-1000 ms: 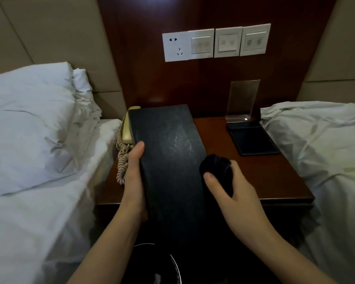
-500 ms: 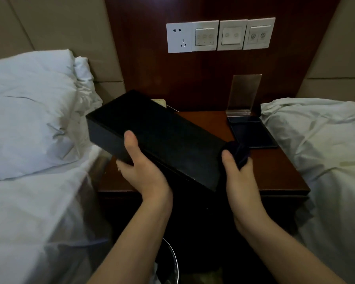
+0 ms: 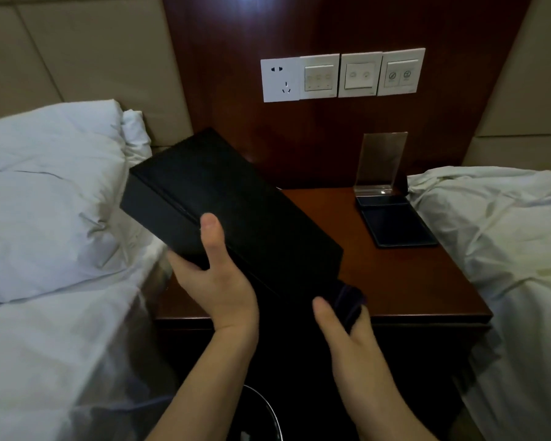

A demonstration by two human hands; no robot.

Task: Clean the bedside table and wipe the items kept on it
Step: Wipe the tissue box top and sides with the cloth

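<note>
Gripping the long black box (image 3: pixel 233 218) from below, the left hand (image 3: pixel 217 278) curls its fingers under the box's near long side while the thumb lies flat up across its top face. The box is lifted off the bedside table (image 3: pixel 427 291) and tilted, its far end raised over the table's left edge and its near end dipping over the table's front. At that near end the right hand (image 3: pixel 347 332) clutches a dark cloth (image 3: pixel 350 300), bunched between thumb and fingers and pressed to the box's lower corner. Below the table's front edge, between the two forearms, the curved rim of a bin (image 3: pixel 268 405) shows. Left of the table lies a bed with a white pillow (image 3: pixel 45 192) and rumpled white sheet; right of the table, a second bed's white duvet (image 3: pixel 497 224) touches the table's side. On the table's right rear part rests a flat dark tray (image 3: pixel 395 226), and just behind it, touching its back edge, stands an upright clear acrylic sign holder (image 3: pixel 380 160). Behind the table rises a dark wooden wall panel (image 3: pixel 223 68) carrying a white power socket (image 3: pixel 280 79) and, in a row to its right, three white switch plates (image 3: pixel 361 74). Padded beige headboards flank that panel.
</note>
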